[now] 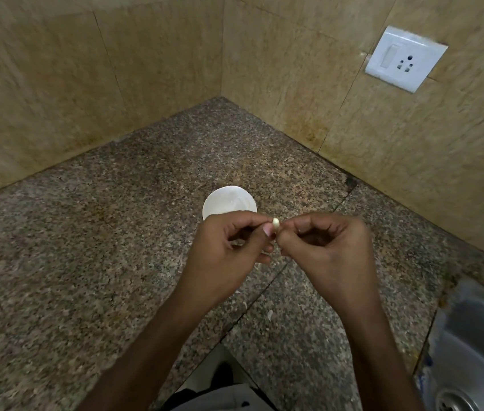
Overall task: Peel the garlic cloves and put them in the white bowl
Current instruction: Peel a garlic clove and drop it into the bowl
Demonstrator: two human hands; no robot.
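Both hands, left hand (228, 247) and right hand (323, 247), pinch one garlic clove (276, 223) just above the white bowl (228, 203), seemingly mid-peel; next comes dropping it in.

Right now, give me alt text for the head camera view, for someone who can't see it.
A left hand and a right hand pinch one garlic clove between them over a speckled granite counter, partly hiding a white bowl behind them. A steel sink lies lower right.

Speckled polished granite counter (101, 247); glossy white bowl (228, 203); brushed steel sink (472, 336); plastic socket (406, 58).
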